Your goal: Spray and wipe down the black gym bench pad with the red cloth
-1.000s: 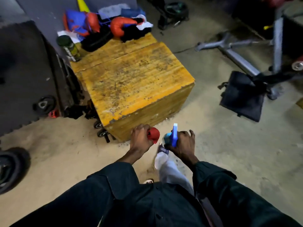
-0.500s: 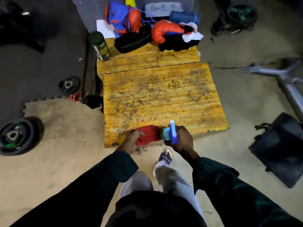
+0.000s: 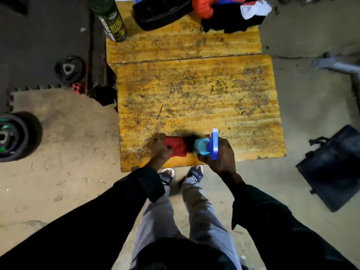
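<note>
Left hand: the left hand [image 3: 160,148] was curled round the red cloth [image 3: 176,147], holding it down at the near edge of the yellow wooden box [image 3: 194,94].
Right hand: the right hand [image 3: 221,154] gripped the spray bottle [image 3: 206,146], its fingers wrapped about the neck, with the blue trigger head [image 3: 214,143] on top and the pale blue body toward the cloth.
Cloth and bottle: the two lay just beside each other, the bottle at the cloth's right end (whether they actually touched could not be told, as a dark shadow sat between them).
Bench pad: a black padded piece [image 3: 331,168] lay on the concrete floor [image 3: 58,182] to the right of the box, well apart from both hands; it looked to be the pad, though its shape was partly cut by the frame edge.
Box top: scuffed and stained, with a seam across it; at the far end stood a dark green can [image 3: 111,18], tilted in the wide-angle view, beside a black item [image 3: 159,12] and an orange-red boxing glove [image 3: 206,6].
Floor, left: a black weight plate [image 3: 13,137] lay at the frame edge, a smaller plate [image 3: 69,69] farther back on the dark foam mat [image 3: 39,45].
Floor, right: a grey metal frame leg [image 3: 335,64] showed at the upper right.
Person: dark sleeves, grey trousers, and sandalled feet [image 3: 195,171] close against the box's near side.
</note>
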